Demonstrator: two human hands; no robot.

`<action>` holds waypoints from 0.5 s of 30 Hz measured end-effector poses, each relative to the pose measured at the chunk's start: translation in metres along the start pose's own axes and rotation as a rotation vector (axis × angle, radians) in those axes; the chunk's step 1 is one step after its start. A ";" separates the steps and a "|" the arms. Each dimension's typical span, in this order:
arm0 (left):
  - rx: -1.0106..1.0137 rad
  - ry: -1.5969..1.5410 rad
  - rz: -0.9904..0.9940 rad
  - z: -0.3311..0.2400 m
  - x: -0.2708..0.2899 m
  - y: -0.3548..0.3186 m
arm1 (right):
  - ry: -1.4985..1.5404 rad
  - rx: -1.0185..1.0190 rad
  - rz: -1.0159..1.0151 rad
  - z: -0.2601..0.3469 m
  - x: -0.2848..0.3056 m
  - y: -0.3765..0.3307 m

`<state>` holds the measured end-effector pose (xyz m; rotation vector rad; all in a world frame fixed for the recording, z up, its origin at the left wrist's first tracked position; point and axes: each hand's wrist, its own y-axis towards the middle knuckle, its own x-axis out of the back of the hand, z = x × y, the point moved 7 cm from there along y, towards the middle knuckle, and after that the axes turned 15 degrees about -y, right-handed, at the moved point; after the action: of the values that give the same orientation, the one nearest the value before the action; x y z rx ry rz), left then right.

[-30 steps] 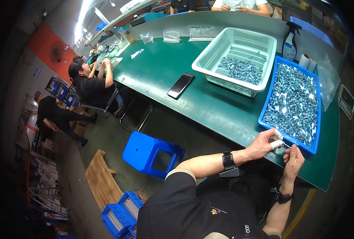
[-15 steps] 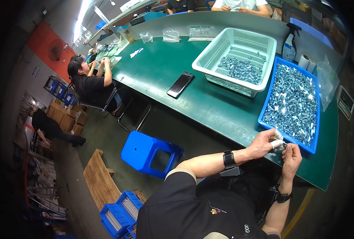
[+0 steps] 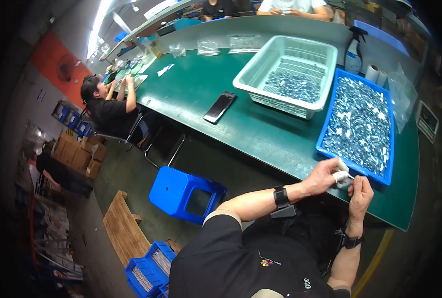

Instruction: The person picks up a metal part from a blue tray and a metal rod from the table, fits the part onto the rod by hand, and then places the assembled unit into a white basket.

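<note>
My left hand (image 3: pixel 325 176) is closed in a pinch at the table's front edge, with white covers on some fingertips. Out of its fingertips a small, slim metal-looking part (image 3: pixel 350 177) sticks out toward my right hand (image 3: pixel 361 194). The right hand's thumb and fingers are pinched together close beside that part; what they hold, if anything, is too small to make out. Just beyond both hands lies a blue tray (image 3: pixel 320 147) filled with many small shiny metal parts (image 3: pixel 360 126).
A pale green plastic basket (image 3: pixel 245 79) with similar parts stands left of the tray. On the green table (image 3: pixel 181 94) are a phone (image 3: pixel 220 107), a spray bottle (image 3: pixel 353 57), white rolls (image 3: pixel 372 73) and plastic bags (image 3: pixel 402 99). A blue stool (image 3: pixel 173 191) stands at left; co-workers sit farther off.
The whole view has shifted slightly, so the table things appear a little farther left. My hands stay together at the tray's near edge; the slim part between them shows more clearly.
</note>
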<state>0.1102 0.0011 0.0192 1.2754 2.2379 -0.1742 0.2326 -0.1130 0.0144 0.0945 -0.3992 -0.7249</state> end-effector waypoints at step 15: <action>-0.556 1.009 -0.360 -0.218 0.093 0.051 | 0.188 0.022 -0.044 0.010 0.004 0.005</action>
<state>0.0290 0.1797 0.1615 0.6790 2.9771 1.1165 0.2342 -0.1118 0.0261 0.1914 -0.2261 -0.7477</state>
